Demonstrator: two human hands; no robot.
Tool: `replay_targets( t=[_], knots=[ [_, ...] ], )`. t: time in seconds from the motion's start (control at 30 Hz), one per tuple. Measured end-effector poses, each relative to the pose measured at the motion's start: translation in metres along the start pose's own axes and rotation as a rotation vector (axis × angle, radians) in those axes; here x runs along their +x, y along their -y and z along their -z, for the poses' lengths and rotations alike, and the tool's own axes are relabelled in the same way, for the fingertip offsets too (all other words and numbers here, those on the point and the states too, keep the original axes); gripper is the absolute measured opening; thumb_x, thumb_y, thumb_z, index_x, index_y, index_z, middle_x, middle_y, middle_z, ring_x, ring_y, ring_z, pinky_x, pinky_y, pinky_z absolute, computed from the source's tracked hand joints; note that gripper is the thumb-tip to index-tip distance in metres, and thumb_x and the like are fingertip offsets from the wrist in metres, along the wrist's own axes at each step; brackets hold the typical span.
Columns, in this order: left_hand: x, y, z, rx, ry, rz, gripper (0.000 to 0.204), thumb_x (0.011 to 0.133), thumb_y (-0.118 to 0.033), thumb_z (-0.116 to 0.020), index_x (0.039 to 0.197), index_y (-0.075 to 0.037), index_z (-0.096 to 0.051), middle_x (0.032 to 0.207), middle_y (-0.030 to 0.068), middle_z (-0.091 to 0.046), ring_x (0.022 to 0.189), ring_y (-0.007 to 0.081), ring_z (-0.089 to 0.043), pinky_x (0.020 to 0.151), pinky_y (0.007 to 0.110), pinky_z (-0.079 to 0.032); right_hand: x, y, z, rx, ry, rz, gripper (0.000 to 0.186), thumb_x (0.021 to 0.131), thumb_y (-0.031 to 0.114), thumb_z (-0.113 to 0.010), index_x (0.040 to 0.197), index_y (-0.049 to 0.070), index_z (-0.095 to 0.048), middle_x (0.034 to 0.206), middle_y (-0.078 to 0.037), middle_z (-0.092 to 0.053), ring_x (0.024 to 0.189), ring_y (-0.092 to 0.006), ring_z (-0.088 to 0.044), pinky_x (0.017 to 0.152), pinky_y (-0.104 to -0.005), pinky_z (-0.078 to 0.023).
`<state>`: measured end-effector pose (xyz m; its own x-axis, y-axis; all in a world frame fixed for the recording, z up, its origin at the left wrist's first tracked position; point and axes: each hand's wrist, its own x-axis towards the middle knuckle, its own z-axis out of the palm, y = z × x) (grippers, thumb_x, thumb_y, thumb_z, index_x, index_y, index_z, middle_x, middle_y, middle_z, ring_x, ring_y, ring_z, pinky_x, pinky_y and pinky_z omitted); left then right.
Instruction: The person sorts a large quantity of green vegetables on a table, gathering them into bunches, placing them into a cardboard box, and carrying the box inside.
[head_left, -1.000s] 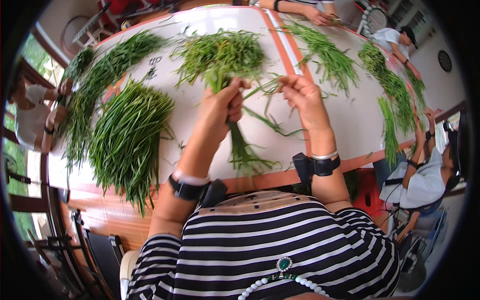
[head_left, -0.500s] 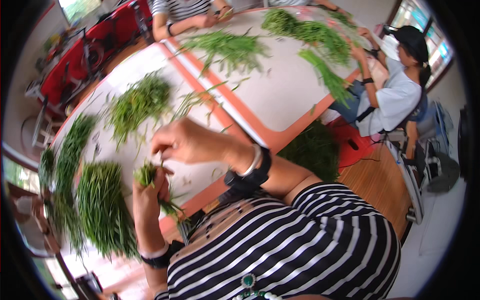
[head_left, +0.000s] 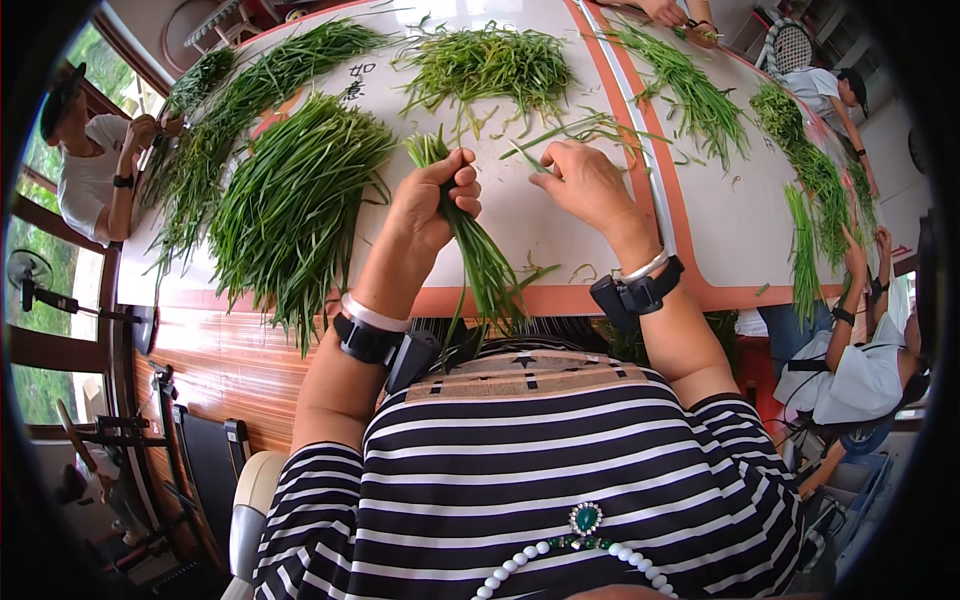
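My left hand [head_left: 438, 205] is closed round a small bunch of garlic chives [head_left: 482, 262]. The pale cut ends stick up above the fist and the green leaves hang toward my lap. To its right, over the table, my right hand [head_left: 588, 190] pinches a thin chive stalk [head_left: 530, 158] between thumb and fingers. Left of my left hand lies a big, neatly aligned pile of chives [head_left: 295, 205]. A looser heap of chives [head_left: 490, 72] is beyond my hands, with stray bits [head_left: 600, 128] scattered behind the right hand.
The white table [head_left: 400, 270] has an orange border and a seam to the right of my hands. More chives [head_left: 690, 85] lie past it. Several people sit round the table, one person [head_left: 100, 165] at left, another person [head_left: 850, 350] at right. An exercise machine [head_left: 205, 455] stands at lower left.
The view has swung and levelled. My right hand has moved from just above the bunch to its right, apart from it. The left hand still grips the bunch.
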<state>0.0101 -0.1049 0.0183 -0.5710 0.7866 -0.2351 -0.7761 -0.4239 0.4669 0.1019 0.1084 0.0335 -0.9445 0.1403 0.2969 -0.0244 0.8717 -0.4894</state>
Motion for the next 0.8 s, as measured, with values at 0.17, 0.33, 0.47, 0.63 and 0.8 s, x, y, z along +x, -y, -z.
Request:
replay_targets(
  t=[0.17,0.33,0.47,0.63,0.8],
  knots=[
    [0.021,0.004,-0.007,0.056,-0.061,-0.009,0.019,0.099,-0.025,-0.054,0.093,-0.008,-0.049,0.064,-0.0056,-0.031,0.053,0.0060,-0.028,0.046,0.019,-0.028,0.013,-0.010,-0.011,-0.199,0.004,-0.020,0.017,0.081,0.012,-0.066,0.087,-0.001,-0.058,0.088,-0.017,-0.064,0.084,-0.0361,-0.062,0.073,-0.0430,-0.048],
    [0.046,0.005,-0.004,0.092,-0.033,-0.031,0.018,0.100,-0.025,-0.051,0.097,-0.007,-0.051,0.063,-0.0052,-0.032,0.053,0.0062,-0.029,0.048,0.021,-0.032,0.022,-0.019,-0.013,-0.162,0.034,-0.047,0.012,0.080,0.010,-0.062,0.086,0.000,-0.060,0.090,-0.019,-0.065,0.083,-0.0382,-0.062,0.072,-0.0442,-0.050],
    [0.056,0.007,-0.015,0.150,-0.185,-0.119,0.019,0.100,-0.025,-0.050,0.103,-0.006,-0.053,0.065,-0.0041,-0.036,0.056,0.0073,-0.035,0.054,0.022,-0.037,0.027,-0.013,-0.006,0.094,-0.044,-0.070,0.011,0.083,0.009,-0.063,0.087,-0.001,-0.059,0.079,-0.014,-0.066,0.069,-0.0286,-0.064,0.063,-0.0362,-0.050],
    [0.055,0.006,-0.003,0.121,0.006,-0.142,0.024,0.100,-0.027,-0.050,0.105,-0.003,-0.055,0.066,-0.0038,-0.036,0.059,0.0079,-0.037,0.057,0.024,-0.038,0.030,0.021,-0.018,0.801,0.064,-0.219,0.009,0.091,0.009,-0.061,0.089,0.002,-0.057,0.070,0.002,-0.057,0.056,-0.0016,-0.045,0.048,-0.0179,-0.035],
    [0.052,0.004,-0.005,0.180,0.092,-0.181,0.027,0.099,-0.028,-0.054,0.107,-0.003,-0.058,0.065,-0.0063,-0.035,0.059,0.0067,-0.035,0.055,0.023,-0.035,0.036,0.029,-0.035,0.952,0.064,-0.287,0.007,0.093,0.011,-0.059,0.091,0.004,-0.057,0.067,0.005,-0.052,0.052,-0.0008,-0.041,0.044,-0.0172,-0.028]
  ],
)
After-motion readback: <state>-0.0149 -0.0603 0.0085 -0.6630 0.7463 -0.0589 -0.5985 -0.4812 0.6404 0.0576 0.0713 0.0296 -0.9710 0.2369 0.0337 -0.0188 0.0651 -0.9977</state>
